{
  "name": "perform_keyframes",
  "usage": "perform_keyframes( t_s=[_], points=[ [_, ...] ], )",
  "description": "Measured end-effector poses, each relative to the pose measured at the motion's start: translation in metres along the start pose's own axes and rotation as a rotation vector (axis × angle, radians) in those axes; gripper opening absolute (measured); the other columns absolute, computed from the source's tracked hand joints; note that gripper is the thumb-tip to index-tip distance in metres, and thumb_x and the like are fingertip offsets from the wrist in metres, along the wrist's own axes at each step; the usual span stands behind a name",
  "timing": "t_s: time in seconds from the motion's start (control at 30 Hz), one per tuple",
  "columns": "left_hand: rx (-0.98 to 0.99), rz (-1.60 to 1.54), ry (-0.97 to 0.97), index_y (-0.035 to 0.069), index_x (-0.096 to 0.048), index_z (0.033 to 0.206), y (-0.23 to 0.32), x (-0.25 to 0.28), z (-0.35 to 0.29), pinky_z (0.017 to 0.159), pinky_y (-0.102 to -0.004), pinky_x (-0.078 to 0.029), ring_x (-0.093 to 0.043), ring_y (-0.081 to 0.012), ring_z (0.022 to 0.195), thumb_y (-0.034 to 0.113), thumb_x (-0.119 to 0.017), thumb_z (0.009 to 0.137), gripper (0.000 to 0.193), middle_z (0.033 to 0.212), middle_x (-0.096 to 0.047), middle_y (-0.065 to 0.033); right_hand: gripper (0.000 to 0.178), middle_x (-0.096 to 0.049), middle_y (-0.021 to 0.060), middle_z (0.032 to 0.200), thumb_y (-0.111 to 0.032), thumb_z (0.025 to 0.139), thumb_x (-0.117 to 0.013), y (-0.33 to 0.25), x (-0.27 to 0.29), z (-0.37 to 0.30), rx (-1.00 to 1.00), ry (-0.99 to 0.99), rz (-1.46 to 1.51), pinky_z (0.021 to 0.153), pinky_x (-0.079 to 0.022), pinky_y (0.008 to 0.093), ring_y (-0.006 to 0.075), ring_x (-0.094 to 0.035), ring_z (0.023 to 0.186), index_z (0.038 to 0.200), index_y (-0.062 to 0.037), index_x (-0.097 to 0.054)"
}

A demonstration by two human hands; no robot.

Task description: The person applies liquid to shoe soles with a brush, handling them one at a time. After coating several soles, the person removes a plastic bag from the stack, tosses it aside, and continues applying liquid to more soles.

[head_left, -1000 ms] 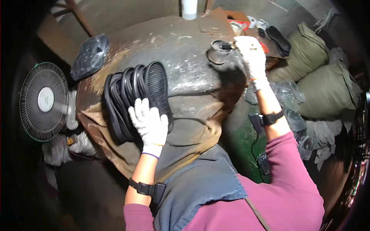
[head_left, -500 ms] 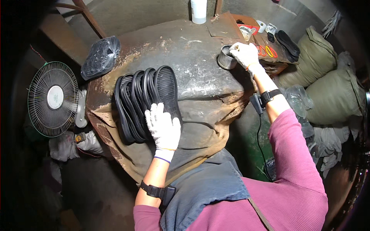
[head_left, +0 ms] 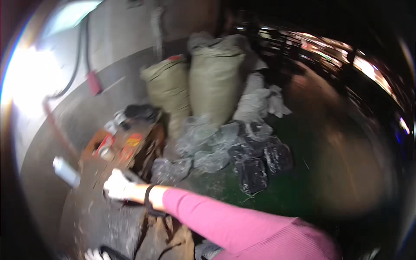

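Observation:
My right hand (head_left: 117,184), in a white glove, reaches to the work table (head_left: 104,221). Its fingers look curled together, but glare and blur hide what they hold. A dark cup shows in part under and beside that hand. At the bottom edge, only the gloved fingertips of my left hand (head_left: 96,255) come into view, spread apart. Close by them curves the black rim of a shoe sole (head_left: 113,252), mostly cut off by the frame.
A white bottle (head_left: 66,172) stands by the wall. Beyond the table are an open box (head_left: 100,141), orange-handled scissors (head_left: 132,142) and dark soles (head_left: 141,112). Tall green sacks (head_left: 216,82), clear plastic bags (head_left: 212,160) and black wrapped bundles (head_left: 251,175) sit on the green floor.
The view has swung to the right, bringing in the sacks, floor and lamp. The fan and most of the sole row have left the picture. My right hand stays by the cup.

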State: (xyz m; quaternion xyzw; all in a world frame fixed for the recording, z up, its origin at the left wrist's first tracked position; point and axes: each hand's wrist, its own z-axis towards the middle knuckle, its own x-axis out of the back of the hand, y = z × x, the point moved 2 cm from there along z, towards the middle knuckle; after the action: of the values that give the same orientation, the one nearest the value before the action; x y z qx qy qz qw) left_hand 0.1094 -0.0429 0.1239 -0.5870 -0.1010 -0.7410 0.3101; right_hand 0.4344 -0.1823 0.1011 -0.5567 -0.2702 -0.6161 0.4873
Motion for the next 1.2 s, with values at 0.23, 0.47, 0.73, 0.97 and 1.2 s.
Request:
perform_keyframes(
  t_s=[0.23, 0.47, 0.73, 0.97, 1.2],
  points=[
    [-0.299, -0.309, 0.000, 0.010, -0.062, 0.143, 0.115, 0.031, -0.031, 0.115, -0.0607, -0.033, -0.051, -0.0453, 0.132, 0.035, -0.063, 0.096, 0.053, 0.143, -0.060, -0.0212, 0.020, -0.073, 0.0094, 0.097, -0.028, 0.088, -0.062, 0.056, -0.016, -0.018, -0.236, 0.212, 0.010, 0.088, -0.042, 0.0457, 0.0292, -0.069, 0.096, 0.100, -0.0147, -0.072],
    [-0.022, -0.048, 0.170, 0.008, -0.053, 0.153, 0.064, 0.014, -0.061, 0.116, -0.0622, -0.031, -0.051, -0.0400, 0.138, 0.052, -0.061, 0.099, 0.070, 0.146, -0.059, -0.0200, 0.021, -0.071, 0.0085, 0.096, -0.028, 0.088, -0.062, 0.045, -0.025, -0.009, -0.225, 0.221, 0.009, 0.088, -0.040, 0.0452, 0.0282, -0.066, 0.097, 0.101, -0.0142, -0.071],
    [-0.153, -0.129, 0.081, 0.009, -0.060, 0.146, 0.111, 0.055, -0.076, 0.119, -0.0646, -0.025, -0.050, -0.0426, 0.138, 0.045, -0.056, 0.102, 0.057, 0.148, -0.057, -0.0223, 0.022, -0.072, 0.0100, 0.095, -0.028, 0.087, -0.062, 0.052, -0.024, -0.012, -0.232, 0.261, 0.027, 0.090, -0.040, 0.0454, 0.0297, -0.068, 0.095, 0.101, -0.0137, -0.072],
    [0.077, -0.810, -0.116, 0.002, -0.052, 0.152, 0.162, -0.004, -0.117, 0.111, -0.0542, -0.044, -0.058, -0.0486, 0.126, 0.026, -0.063, 0.094, 0.064, 0.138, -0.063, -0.0281, 0.020, -0.072, 0.0093, 0.093, -0.027, 0.088, -0.061, 0.054, -0.021, -0.015, -0.264, 0.283, 0.077, 0.096, -0.039, 0.0493, 0.0300, -0.068, 0.096, 0.099, -0.0145, -0.072],
    [0.374, -0.802, -0.049, 0.002, -0.052, 0.146, 0.133, -0.036, -0.187, 0.111, -0.0503, -0.046, -0.057, -0.0419, 0.129, 0.016, -0.077, 0.086, 0.067, 0.143, -0.058, -0.0222, 0.021, -0.076, 0.0102, 0.090, -0.024, 0.088, -0.058, -0.003, -0.007, -0.015, -0.195, 0.152, -0.051, 0.088, -0.046, 0.0486, 0.0296, -0.072, 0.090, 0.083, -0.0180, -0.077]
  ],
)
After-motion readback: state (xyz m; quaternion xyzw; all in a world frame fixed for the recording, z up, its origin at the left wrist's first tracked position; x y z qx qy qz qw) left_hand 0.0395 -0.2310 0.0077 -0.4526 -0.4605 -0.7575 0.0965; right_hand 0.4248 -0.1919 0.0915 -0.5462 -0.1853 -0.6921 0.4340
